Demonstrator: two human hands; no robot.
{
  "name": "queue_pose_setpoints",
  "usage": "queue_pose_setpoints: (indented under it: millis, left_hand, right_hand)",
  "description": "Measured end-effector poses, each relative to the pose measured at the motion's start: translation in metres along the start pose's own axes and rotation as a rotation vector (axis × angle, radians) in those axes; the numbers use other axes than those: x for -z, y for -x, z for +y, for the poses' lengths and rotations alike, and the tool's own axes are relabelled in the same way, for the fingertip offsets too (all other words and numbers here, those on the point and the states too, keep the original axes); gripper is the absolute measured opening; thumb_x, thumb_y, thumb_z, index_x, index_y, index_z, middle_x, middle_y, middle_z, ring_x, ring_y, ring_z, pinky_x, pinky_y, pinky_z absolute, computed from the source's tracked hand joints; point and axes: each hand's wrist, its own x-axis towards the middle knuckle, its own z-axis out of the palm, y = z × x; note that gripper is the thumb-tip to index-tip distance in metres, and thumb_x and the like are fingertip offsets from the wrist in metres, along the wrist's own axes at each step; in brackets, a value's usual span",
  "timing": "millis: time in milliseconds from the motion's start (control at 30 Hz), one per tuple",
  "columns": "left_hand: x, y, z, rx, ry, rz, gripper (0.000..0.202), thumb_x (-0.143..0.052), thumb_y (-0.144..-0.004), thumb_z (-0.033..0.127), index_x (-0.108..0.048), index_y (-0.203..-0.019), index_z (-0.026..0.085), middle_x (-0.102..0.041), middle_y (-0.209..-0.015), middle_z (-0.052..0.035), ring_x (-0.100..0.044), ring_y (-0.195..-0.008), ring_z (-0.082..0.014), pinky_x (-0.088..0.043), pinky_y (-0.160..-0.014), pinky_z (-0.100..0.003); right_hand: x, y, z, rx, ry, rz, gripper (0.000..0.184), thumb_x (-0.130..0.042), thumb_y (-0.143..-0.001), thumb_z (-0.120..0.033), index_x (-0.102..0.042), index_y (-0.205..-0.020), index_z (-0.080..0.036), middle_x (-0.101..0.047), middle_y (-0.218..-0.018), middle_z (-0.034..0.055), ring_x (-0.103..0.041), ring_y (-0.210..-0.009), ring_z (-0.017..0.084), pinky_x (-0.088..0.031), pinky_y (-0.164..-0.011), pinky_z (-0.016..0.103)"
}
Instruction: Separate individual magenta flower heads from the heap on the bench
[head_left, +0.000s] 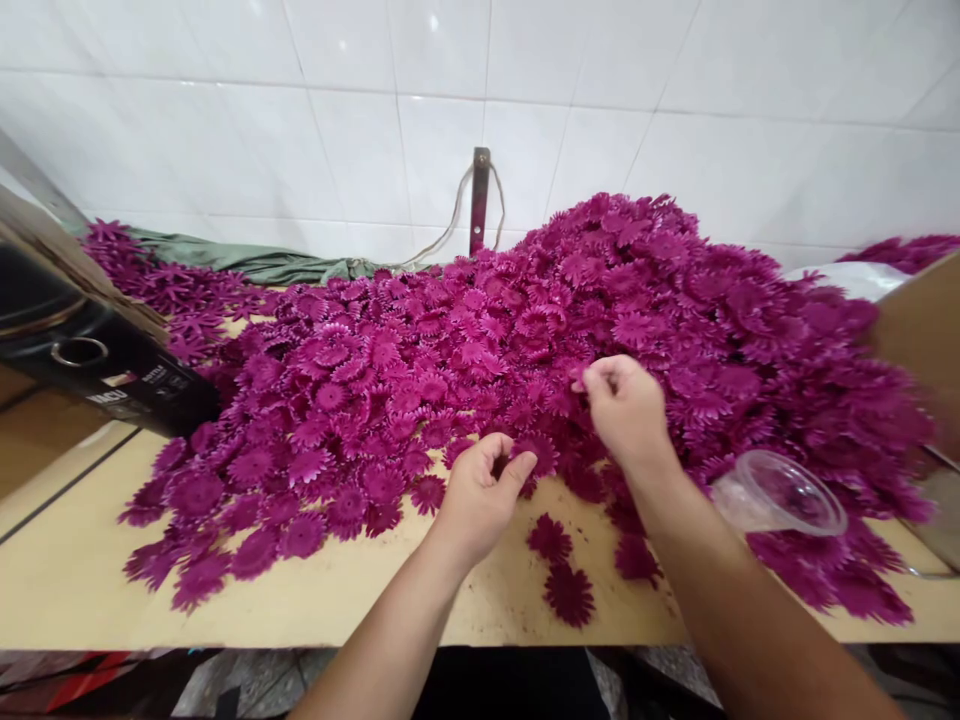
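A big heap of magenta artificial flower heads (pixel 465 340), with jagged petals, lies across the table. My left hand (pixel 484 495) is closed in a pinch at the heap's front edge, and a magenta flower head (pixel 538 456) shows at its fingertips. Further right and a little higher, my right hand (pixel 628 410) pinches a small bit of a magenta flower head (pixel 579 378); most of that piece is hidden by the fingers. Below the hands, a loose flower head (pixel 568 594) and another one (pixel 550 538) lie flat on the bare wood.
A clear plastic cup (pixel 795 492) lies tipped on the flowers at right. To the left leans a black cylindrical container (pixel 112 350) with a metal ring. Behind the heap, a metal bracket (pixel 478 205) with a cord stands against the white tiled wall (pixel 337 150). Cardboard (pixel 919 350) borders the right side.
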Motion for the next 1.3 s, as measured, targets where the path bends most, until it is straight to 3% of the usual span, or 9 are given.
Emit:
queue_pose_setpoints:
  millis: [133, 267, 400, 500, 633, 867, 967, 1067, 1300]
  left_hand:
    - [0.000, 0.000, -0.001, 0.018, 0.067, -0.003, 0.018, -0.056, -0.070, 0.032, -0.050, -0.064, 0.017, -0.045, -0.059, 0.0040, -0.041, -0.059, -0.0101, -0.034, -0.060, -0.023]
    - [0.001, -0.004, -0.006, 0.029, 0.047, 0.015, 0.030, -0.056, -0.070, 0.036, -0.038, -0.053, 0.018, -0.031, -0.051, 0.0068, -0.029, -0.050, -0.0080, -0.026, -0.050, -0.022]
    - [0.003, -0.007, -0.007, 0.001, -0.017, 0.066, 0.040, -0.054, -0.071, 0.044, -0.032, -0.050, 0.019, -0.027, -0.051, 0.0064, -0.028, -0.051, -0.0082, -0.025, -0.049, -0.022]
    - [0.003, -0.007, -0.004, 0.030, -0.019, 0.035, 0.043, -0.050, -0.072, 0.052, -0.031, -0.050, 0.020, -0.026, -0.052, 0.0062, -0.029, -0.052, -0.0085, -0.027, -0.050, -0.023]
    - [0.000, -0.002, -0.001, -0.001, -0.009, 0.026, 0.043, -0.053, -0.070, 0.053, -0.032, -0.052, 0.020, -0.026, -0.053, 0.0064, -0.027, -0.052, -0.0082, -0.027, -0.049, -0.022]
    - [-0.003, 0.002, -0.003, 0.040, 0.099, -0.029, 0.018, -0.059, -0.069, 0.035, -0.056, -0.070, 0.017, -0.052, -0.063, 0.0014, -0.046, -0.061, -0.0110, -0.038, -0.058, -0.023]
    - [-0.004, -0.001, -0.003, 0.074, 0.146, -0.005, 0.012, -0.061, -0.066, 0.027, -0.059, -0.069, 0.016, -0.057, -0.065, 0.0001, -0.050, -0.062, -0.0110, -0.040, -0.060, -0.023]
    - [-0.005, -0.003, -0.004, 0.080, 0.165, 0.017, 0.019, -0.063, -0.063, 0.029, -0.052, -0.056, 0.016, -0.048, -0.050, 0.0044, -0.042, -0.050, -0.0080, -0.035, -0.050, -0.021]
    - [-0.005, -0.005, -0.005, 0.182, 0.143, 0.029, 0.042, -0.064, -0.059, 0.053, -0.042, -0.048, 0.018, -0.038, -0.038, 0.0078, -0.032, -0.037, -0.0053, -0.026, -0.039, -0.020]
  right_hand:
    - [0.011, -0.015, -0.002, 0.188, 0.180, 0.111, 0.018, -0.048, -0.072, -0.019, -0.059, -0.086, -0.016, -0.065, -0.095, 0.0135, -0.058, -0.093, 0.027, -0.041, -0.086, 0.046]
    - [0.016, 0.016, -0.030, 0.431, 0.198, -0.135, 0.015, -0.050, -0.079, -0.024, -0.063, -0.083, -0.020, -0.065, -0.097, 0.0092, -0.055, -0.099, 0.024, -0.038, -0.091, 0.044]
    - [0.011, 0.047, -0.043, 0.204, 0.049, -0.547, 0.007, -0.060, -0.073, -0.025, -0.062, -0.077, -0.019, -0.065, -0.080, 0.0038, -0.057, -0.079, 0.019, -0.046, -0.075, 0.035]
    - [0.005, 0.051, -0.039, -0.011, -0.131, -0.680, 0.007, -0.059, -0.070, -0.024, -0.059, -0.074, -0.018, -0.063, -0.072, 0.0013, -0.056, -0.067, 0.015, -0.046, -0.066, 0.030]
    - [0.001, 0.039, -0.029, -0.053, -0.230, -0.573, 0.010, -0.055, -0.068, -0.027, -0.054, -0.064, -0.018, -0.055, -0.060, -0.0017, -0.051, -0.057, 0.012, -0.043, -0.058, 0.027]
    - [0.017, -0.008, -0.003, 0.030, 0.121, 0.089, 0.012, -0.052, -0.069, -0.022, -0.056, -0.079, -0.016, -0.062, -0.076, 0.0082, -0.058, -0.071, 0.021, -0.047, -0.069, 0.039]
    - [0.022, -0.001, -0.010, 0.283, 0.239, 0.046, 0.026, -0.052, -0.072, -0.020, -0.058, -0.098, -0.015, -0.060, -0.106, 0.0138, -0.054, -0.102, 0.026, -0.041, -0.087, 0.044]
    - [0.022, 0.027, -0.028, 0.442, 0.223, -0.135, 0.017, -0.050, -0.080, -0.023, -0.061, -0.092, -0.018, -0.064, -0.100, 0.0099, -0.054, -0.101, 0.023, -0.039, -0.091, 0.043]
    - [0.010, 0.060, -0.040, 0.223, 0.094, -0.477, 0.007, -0.060, -0.074, -0.023, -0.059, -0.080, -0.020, -0.063, -0.083, 0.0048, -0.055, -0.083, 0.020, -0.045, -0.077, 0.038]
